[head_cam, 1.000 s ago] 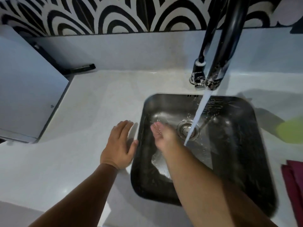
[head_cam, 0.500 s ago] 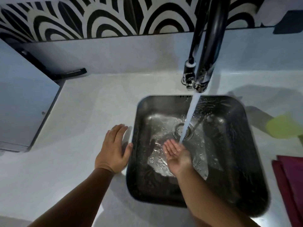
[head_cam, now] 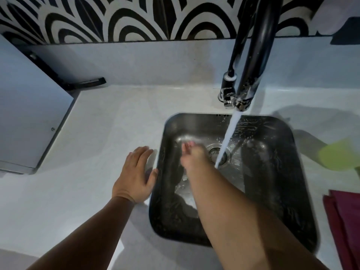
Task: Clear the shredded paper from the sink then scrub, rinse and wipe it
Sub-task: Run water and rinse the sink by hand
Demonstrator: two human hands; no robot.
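The sink is seen as wet, shiny metal; the tap as glossy black; the surface as smooth, pale and faintly speckled; the cloth as matt maroon fabric.

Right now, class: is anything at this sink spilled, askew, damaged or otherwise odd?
Nothing stands out. Water from the tap falls inside the sink, next to the drain. The right hand is down in it; the left hand rests flat on the counter. No spill or damage shows.
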